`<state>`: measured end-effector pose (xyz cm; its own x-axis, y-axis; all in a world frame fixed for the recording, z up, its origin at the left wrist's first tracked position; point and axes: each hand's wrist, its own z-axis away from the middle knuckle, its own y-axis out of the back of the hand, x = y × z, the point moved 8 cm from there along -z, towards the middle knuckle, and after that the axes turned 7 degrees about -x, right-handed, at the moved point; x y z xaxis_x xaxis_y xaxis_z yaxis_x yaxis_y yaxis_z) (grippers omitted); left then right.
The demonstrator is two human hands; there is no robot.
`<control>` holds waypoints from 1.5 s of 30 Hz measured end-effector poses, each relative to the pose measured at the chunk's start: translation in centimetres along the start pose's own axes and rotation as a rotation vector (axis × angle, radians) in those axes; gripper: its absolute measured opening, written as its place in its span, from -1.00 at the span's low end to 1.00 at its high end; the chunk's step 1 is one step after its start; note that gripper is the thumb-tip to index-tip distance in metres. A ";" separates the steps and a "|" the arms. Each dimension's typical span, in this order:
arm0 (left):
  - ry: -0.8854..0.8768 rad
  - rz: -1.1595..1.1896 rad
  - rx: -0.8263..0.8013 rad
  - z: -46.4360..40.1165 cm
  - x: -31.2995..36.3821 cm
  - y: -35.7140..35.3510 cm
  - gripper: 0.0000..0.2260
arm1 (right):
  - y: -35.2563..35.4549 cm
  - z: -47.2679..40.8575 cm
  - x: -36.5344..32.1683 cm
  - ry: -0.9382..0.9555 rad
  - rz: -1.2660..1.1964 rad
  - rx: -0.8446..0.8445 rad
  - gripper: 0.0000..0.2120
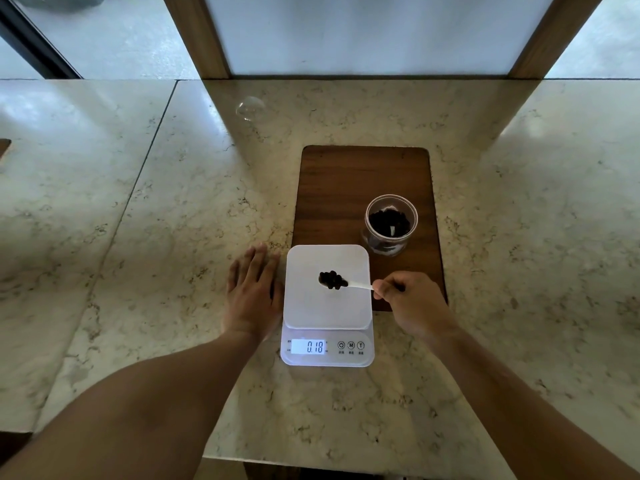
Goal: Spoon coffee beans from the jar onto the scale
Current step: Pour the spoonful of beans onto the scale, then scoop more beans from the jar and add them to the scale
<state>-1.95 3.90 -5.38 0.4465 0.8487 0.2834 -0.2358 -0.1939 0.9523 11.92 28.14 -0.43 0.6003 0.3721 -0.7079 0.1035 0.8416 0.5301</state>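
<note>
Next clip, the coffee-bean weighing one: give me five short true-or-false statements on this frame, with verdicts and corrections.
1. The right hand holds a white spoon of coffee beans over the scale. True.
2. The left hand grips the jar. False: it lies flat on the counter beside the scale.
3. The display reads 0.18. True.
4. The jar is empty. False: beans are inside.
5. The jar stands on a wooden board. True.
</note>
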 end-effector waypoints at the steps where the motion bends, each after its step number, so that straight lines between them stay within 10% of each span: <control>1: -0.001 0.004 0.004 0.0 0.0 0.0 -0.49 | 0.0 0.0 0.0 0.009 0.005 0.002 -0.73; 29: 0.010 -0.005 -0.017 0.0 0.0 0.0 -0.52 | 2.0 2.2 -4.3 0.443 0.164 0.300 -0.83; 45: -0.006 -0.009 -0.011 0.1 0.3 0.3 -0.48 | 9.4 0.5 -3.6 0.203 0.193 0.610 -0.76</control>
<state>-1.80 4.05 -4.96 0.4537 0.8474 0.2758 -0.2417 -0.1809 0.9533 11.09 34.49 7.31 0.4982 0.6099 -0.6162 0.4751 0.4025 0.7825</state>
